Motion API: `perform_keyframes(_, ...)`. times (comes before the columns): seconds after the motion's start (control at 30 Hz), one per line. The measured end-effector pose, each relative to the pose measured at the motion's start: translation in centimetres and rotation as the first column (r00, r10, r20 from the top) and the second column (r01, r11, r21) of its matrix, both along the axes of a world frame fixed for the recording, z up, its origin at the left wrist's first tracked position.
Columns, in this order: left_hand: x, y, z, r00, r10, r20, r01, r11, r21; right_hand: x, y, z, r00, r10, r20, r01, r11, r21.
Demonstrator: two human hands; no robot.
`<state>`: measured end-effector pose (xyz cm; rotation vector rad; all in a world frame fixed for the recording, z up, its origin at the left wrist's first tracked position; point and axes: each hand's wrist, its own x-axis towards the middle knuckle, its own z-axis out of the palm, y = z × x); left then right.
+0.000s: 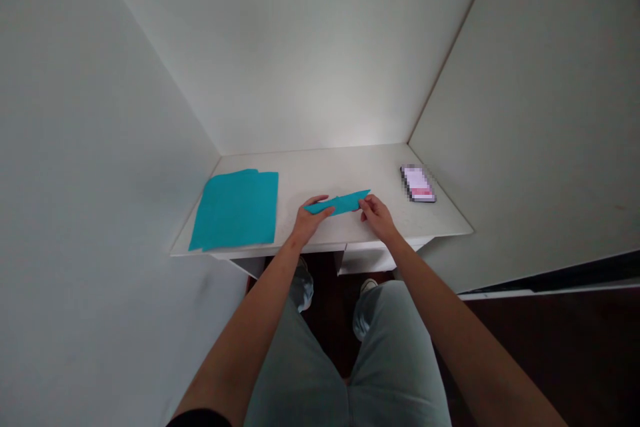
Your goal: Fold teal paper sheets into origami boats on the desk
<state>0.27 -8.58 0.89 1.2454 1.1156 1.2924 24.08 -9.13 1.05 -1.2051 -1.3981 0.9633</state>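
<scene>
A narrow folded strip of teal paper (345,202) lies on the white desk (330,170), near its front edge. My left hand (311,217) rests on the strip's left end, fingers closed around it. My right hand (376,213) pinches the strip's right end, fingers curled. Both forearms reach forward from below.
A stack of flat teal paper sheets (236,209) lies on the desk's left side. A phone (418,183) lies at the right rear. White walls enclose the desk on the left, back and right. My knees in light trousers show below the desk edge.
</scene>
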Motion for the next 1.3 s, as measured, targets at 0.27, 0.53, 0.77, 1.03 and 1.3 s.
perform_keyframes(0.27,0.2,-0.3,0.1,0.999,-0.001,-0.046,0.000,1.000,-0.025,0.2,-0.1,-0.3,0.986,0.089,0.139,-0.076,0.992,-0.101)
perform_keyframes(0.53,0.3,0.4,-0.6,0.984,0.150,-0.094,-0.159,0.983,-0.094,0.6,0.1,-0.3,0.957,0.036,0.289,-0.001,0.993,-0.122)
perform_keyframes(0.77,0.7,0.3,-0.1,0.999,0.051,0.010,-0.049,0.994,-0.099,0.5,0.0,0.0,0.980,-0.115,0.162,0.126,0.990,-0.064)
perform_keyframes(1.03,1.0,0.3,0.1,0.997,0.040,0.063,-0.032,0.992,-0.119,0.4,-0.7,0.6,0.989,-0.142,0.032,0.143,0.989,-0.044)
perform_keyframes(1.3,0.8,-0.1,0.8,0.992,0.121,-0.018,-0.123,0.980,-0.157,0.9,-0.3,-0.3,0.976,-0.186,-0.114,0.193,0.979,0.057)
